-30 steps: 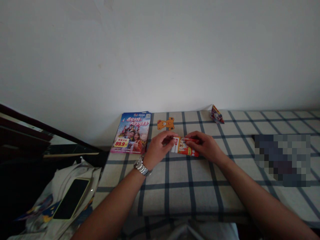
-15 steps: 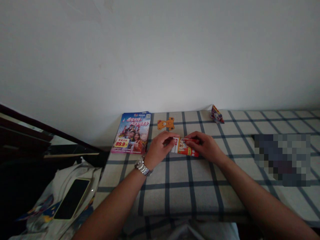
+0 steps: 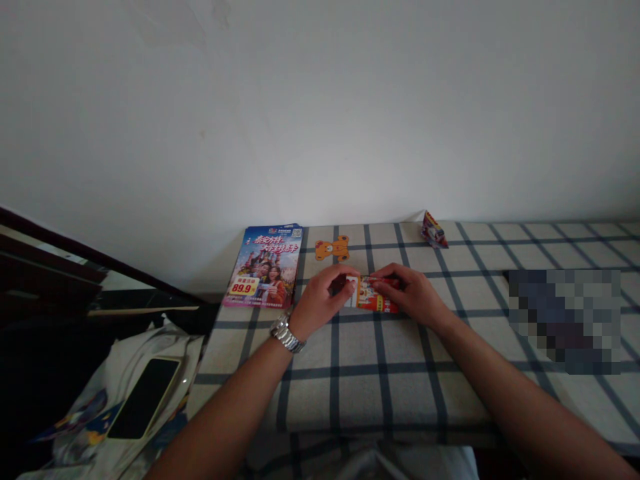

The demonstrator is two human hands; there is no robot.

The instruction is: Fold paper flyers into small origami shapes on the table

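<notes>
A folded red and white flyer (image 3: 373, 298) lies on the checked tablecloth (image 3: 380, 360) between my two hands. My left hand (image 3: 320, 300), with a metal watch on its wrist, pinches the flyer's left end with curled fingers. My right hand (image 3: 413, 293) presses its fingers along the flyer's upper right edge and holds it down. Part of the flyer is hidden under both hands.
A stack of colourful flyers (image 3: 264, 265) lies at the table's left back corner. An orange bear cut-out (image 3: 332, 248) sits behind my hands, a small folded paper shape (image 3: 433, 229) stands by the wall. A blurred dark patch (image 3: 565, 319) is right. A phone (image 3: 143, 398) rests on cloth left of the table.
My left hand's fingers have slid right over the flyer's left end, covering more of its white part. The right hand has hardly moved.
</notes>
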